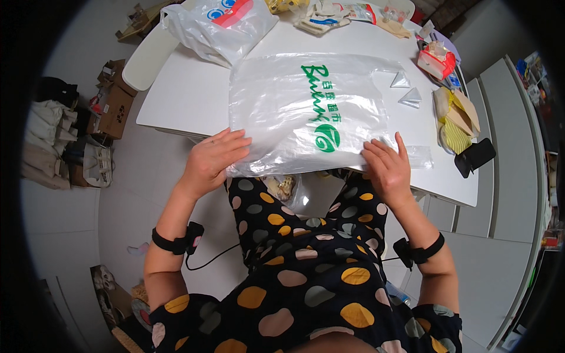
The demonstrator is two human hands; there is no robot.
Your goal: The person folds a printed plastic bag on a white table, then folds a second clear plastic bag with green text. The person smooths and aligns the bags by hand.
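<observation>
A translucent plastic carrier bag (273, 106) with green print lies spread flat on the white table (176, 92), its handles towards the right. On its near left corner rests my left hand (218, 159), fingers extended over the film, thumb hidden. My right hand (388, 165) lies on the near right part of the bag, beside a handle, its fingers slightly spread. Whether either hand pinches the film cannot be told. Right of the bag are folded plastic triangles, one (401, 80) above a small group (411, 98).
A filled white plastic bag (220, 31) stands at the back left. Work gloves (320, 20) lie at the back. Along the right edge are a red and white packet (436, 61), a yellow-lined pouch (457, 119) and a black phone-like object (476, 156).
</observation>
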